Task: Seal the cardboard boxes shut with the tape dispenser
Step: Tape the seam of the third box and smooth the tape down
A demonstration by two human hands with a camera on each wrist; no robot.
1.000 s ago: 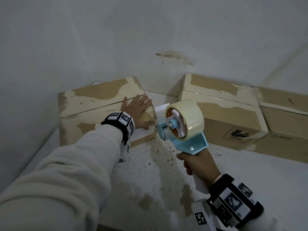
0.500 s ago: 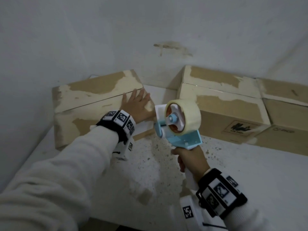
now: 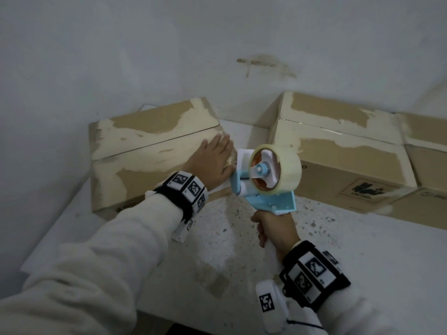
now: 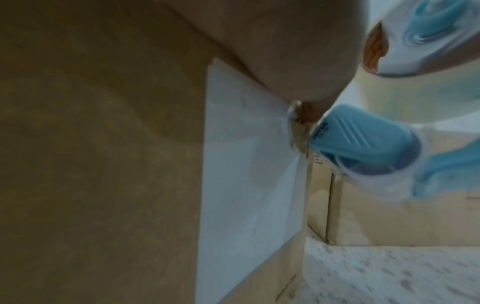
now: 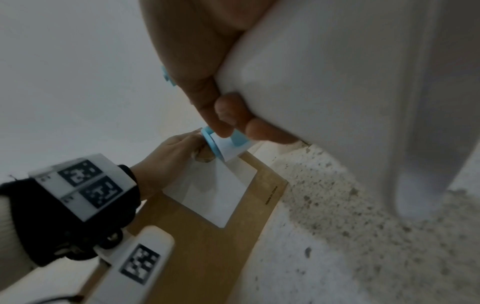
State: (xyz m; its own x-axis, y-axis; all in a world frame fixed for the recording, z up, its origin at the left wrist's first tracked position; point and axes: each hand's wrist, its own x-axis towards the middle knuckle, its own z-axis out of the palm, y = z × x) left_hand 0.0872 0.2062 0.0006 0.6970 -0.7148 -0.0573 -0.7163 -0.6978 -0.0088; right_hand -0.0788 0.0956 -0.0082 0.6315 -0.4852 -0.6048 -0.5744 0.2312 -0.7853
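Observation:
My left hand (image 3: 214,163) lies flat with straight fingers on the top right end of the left cardboard box (image 3: 145,151), thumb over the end face. My right hand (image 3: 273,228) grips the white handle of the blue and white tape dispenser (image 3: 266,182), which carries a roll of clear tape (image 3: 287,165). The dispenser's front roller (image 4: 363,142) sits right at my left thumb (image 4: 309,115), against the box's end above a white label (image 4: 246,164). The right wrist view shows my right hand's fingers (image 5: 233,115) curled round the handle (image 5: 337,82), with the left hand (image 5: 168,160) beyond.
Two more taped cardboard boxes (image 3: 338,153) (image 3: 430,165) stand against the wall at the right. All of them rest on a white speckled table (image 3: 242,250), in a corner between white walls. The table's near edge runs at the bottom left.
The dispenser has moved left towards the left box's end, until its front sits at my left thumb. My left hand has stayed on the box's top corner.

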